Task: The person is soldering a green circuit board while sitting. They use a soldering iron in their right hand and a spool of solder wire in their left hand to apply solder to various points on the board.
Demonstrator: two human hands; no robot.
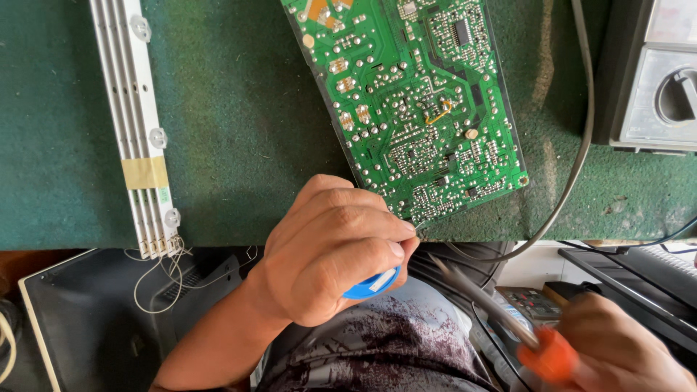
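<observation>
A green circuit board (421, 101) lies solder side up on a dark green mat (239, 123). My left hand (330, 250) is closed around a small blue round object (372, 284), just below the board's near corner; a thin wire seems to run from my fingertips to the board edge. My right hand (624, 348) grips the orange handle of a soldering iron (494, 301), whose metal shaft points up and left toward my left hand, its tip short of the board.
Bundled white light strips (138, 123) with yellow tape lie at the left, thin wires trailing off their end. A grey meter with a dial (653, 80) sits at the top right. A grey cable (577, 145) curves past the board. Dark boxes stand below the bench edge.
</observation>
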